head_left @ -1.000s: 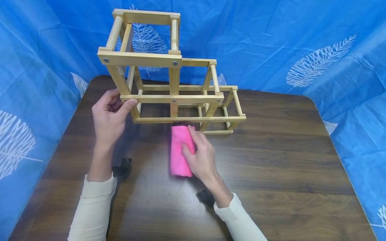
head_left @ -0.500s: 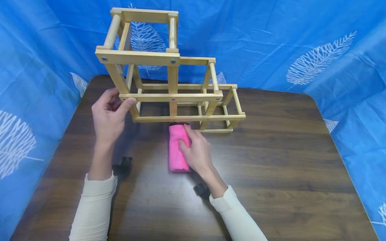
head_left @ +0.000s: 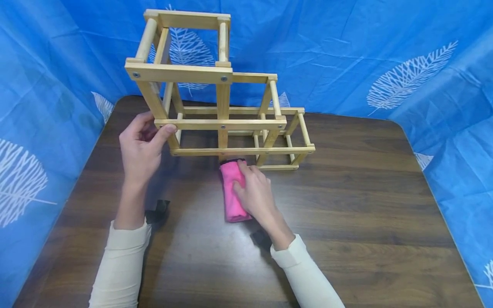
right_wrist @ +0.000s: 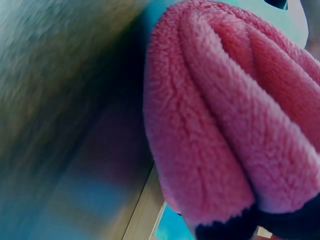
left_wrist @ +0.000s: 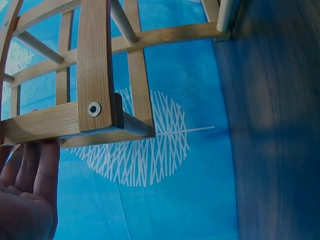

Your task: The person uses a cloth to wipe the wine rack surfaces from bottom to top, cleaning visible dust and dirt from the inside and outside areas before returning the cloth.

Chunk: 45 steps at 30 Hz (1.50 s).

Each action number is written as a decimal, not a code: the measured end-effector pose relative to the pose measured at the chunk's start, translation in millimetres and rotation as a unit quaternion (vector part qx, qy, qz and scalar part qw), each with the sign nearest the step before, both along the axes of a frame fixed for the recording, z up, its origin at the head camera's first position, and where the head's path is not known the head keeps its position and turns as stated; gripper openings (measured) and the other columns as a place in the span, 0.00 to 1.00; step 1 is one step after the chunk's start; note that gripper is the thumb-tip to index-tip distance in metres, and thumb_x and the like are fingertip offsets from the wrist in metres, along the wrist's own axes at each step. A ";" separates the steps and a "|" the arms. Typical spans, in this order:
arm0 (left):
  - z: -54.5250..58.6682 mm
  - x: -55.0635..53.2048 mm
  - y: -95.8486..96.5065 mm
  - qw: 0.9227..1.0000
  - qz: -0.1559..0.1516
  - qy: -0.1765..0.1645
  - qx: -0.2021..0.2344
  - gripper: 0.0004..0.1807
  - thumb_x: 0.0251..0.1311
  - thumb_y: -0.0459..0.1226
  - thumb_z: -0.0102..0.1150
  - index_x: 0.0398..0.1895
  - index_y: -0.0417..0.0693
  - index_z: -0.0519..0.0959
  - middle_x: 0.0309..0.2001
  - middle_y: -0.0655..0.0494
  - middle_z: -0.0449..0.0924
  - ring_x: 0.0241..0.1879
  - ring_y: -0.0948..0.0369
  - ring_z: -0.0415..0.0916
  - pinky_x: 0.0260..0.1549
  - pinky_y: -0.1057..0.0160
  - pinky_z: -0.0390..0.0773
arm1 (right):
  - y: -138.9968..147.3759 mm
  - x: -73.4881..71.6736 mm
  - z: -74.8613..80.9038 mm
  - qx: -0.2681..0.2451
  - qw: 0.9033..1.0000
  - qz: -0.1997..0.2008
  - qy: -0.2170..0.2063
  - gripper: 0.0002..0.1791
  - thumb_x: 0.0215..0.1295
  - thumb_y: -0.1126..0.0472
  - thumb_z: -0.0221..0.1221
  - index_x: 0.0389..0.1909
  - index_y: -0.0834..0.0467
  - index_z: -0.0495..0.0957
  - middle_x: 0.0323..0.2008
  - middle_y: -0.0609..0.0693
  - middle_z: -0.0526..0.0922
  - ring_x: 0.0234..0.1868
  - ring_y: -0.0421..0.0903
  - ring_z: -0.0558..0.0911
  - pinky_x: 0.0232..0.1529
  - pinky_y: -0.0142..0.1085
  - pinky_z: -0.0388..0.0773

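A stepped wooden rack of slats and round dowels stands at the back of the table. My left hand grips its left side, with the thumb on the end of the middle front slat; in the left wrist view, the fingers curl up behind a slat of the rack. In front of the rack my right hand holds a folded pink towel with a dark edge at its far end. In the right wrist view the fluffy folds of the towel fill much of the picture.
The dark wood-grain table spreads out to the right of the rack. A blue curtain with white leaf prints hangs close behind and along both sides. Dark straps sit at the wrists.
The pink towel has shifted a little and turned, its near end swinging right, with my right hand still on it. My left hand keeps its grip on the rack.
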<state>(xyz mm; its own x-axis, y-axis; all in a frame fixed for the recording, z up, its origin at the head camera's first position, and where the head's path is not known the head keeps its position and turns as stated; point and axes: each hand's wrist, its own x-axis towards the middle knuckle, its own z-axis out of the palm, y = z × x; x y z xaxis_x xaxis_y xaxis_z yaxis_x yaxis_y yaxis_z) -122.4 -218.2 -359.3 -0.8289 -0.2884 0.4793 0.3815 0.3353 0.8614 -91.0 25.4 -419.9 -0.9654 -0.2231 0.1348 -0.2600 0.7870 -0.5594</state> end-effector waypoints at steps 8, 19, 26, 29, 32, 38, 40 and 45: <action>-0.8 -0.2 0.8 1.000 0.004 0.000 0.000 0.21 0.57 0.34 0.70 0.55 0.41 0.81 0.48 0.49 0.85 0.39 0.68 0.83 0.40 0.71 0.79 | 20.7 3.1 -1.3 0.011 0.999 -0.024 0.020 0.29 0.59 0.63 0.63 0.64 0.63 0.74 0.44 0.63 0.82 0.40 0.60 0.82 0.38 0.56 0.80; -3.0 -0.8 -0.4 1.000 0.004 0.017 0.006 0.20 0.57 0.33 0.70 0.53 0.38 0.82 0.46 0.51 0.85 0.34 0.65 0.81 0.32 0.72 0.77 | 52.8 4.7 -4.8 -0.009 0.997 -0.065 0.039 0.29 0.58 0.64 0.64 0.63 0.63 0.75 0.43 0.63 0.82 0.31 0.54 0.79 0.30 0.52 0.77; -2.0 -0.4 -1.0 1.000 0.002 0.021 -0.008 0.19 0.58 0.34 0.69 0.53 0.39 0.82 0.44 0.56 0.86 0.31 0.65 0.80 0.30 0.72 0.75 | 73.4 4.0 -1.2 -0.009 0.996 -0.084 0.031 0.29 0.59 0.63 0.64 0.63 0.64 0.75 0.46 0.64 0.82 0.34 0.57 0.80 0.32 0.53 0.77; -1.9 -1.0 -1.0 1.000 0.006 0.009 -0.007 0.20 0.58 0.33 0.69 0.54 0.38 0.81 0.44 0.59 0.85 0.30 0.66 0.79 0.28 0.73 0.74 | 83.0 4.0 -0.3 -0.005 0.995 -0.096 0.027 0.29 0.59 0.63 0.65 0.63 0.64 0.75 0.45 0.65 0.82 0.35 0.58 0.80 0.32 0.53 0.77; -2.6 -1.7 -0.9 1.000 0.008 0.007 -0.010 0.20 0.59 0.33 0.68 0.55 0.37 0.81 0.43 0.61 0.85 0.28 0.67 0.76 0.27 0.73 0.72 | 93.7 3.4 0.4 0.002 0.993 -0.113 0.025 0.30 0.59 0.63 0.65 0.63 0.65 0.74 0.42 0.66 0.81 0.33 0.58 0.78 0.32 0.54 0.76; -2.1 -1.8 0.2 1.000 0.001 0.017 -0.012 0.20 0.59 0.33 0.69 0.54 0.37 0.81 0.44 0.58 0.85 0.29 0.66 0.78 0.27 0.73 0.73 | 112.2 1.9 0.2 0.020 0.989 -0.146 0.018 0.30 0.60 0.63 0.64 0.64 0.67 0.72 0.41 0.67 0.80 0.33 0.60 0.78 0.32 0.54 0.75; -1.5 -1.5 0.9 1.000 -0.003 0.021 -0.005 0.20 0.59 0.34 0.69 0.54 0.38 0.81 0.45 0.55 0.85 0.32 0.65 0.80 0.29 0.72 0.75 | 115.3 1.3 -0.3 0.024 0.988 -0.151 0.015 0.30 0.61 0.64 0.64 0.64 0.67 0.72 0.42 0.68 0.80 0.34 0.61 0.78 0.32 0.54 0.75; -1.7 -0.9 0.8 0.999 -0.005 0.037 -0.007 0.19 0.59 0.35 0.68 0.53 0.40 0.82 0.46 0.51 0.85 0.36 0.65 0.82 0.35 0.71 0.78 | 111.8 -0.1 1.1 0.019 0.989 -0.146 0.002 0.30 0.62 0.63 0.62 0.65 0.66 0.71 0.43 0.67 0.80 0.35 0.61 0.78 0.33 0.55 0.75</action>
<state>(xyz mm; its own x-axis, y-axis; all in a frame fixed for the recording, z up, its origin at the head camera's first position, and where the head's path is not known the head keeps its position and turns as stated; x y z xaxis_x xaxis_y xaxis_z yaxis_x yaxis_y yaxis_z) -123.3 -217.4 -361.0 -0.7941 -0.2736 0.5426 0.4468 0.3424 0.8265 -91.1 137.2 -418.8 -0.9888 0.0596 0.1365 -0.0215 0.8499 -0.5265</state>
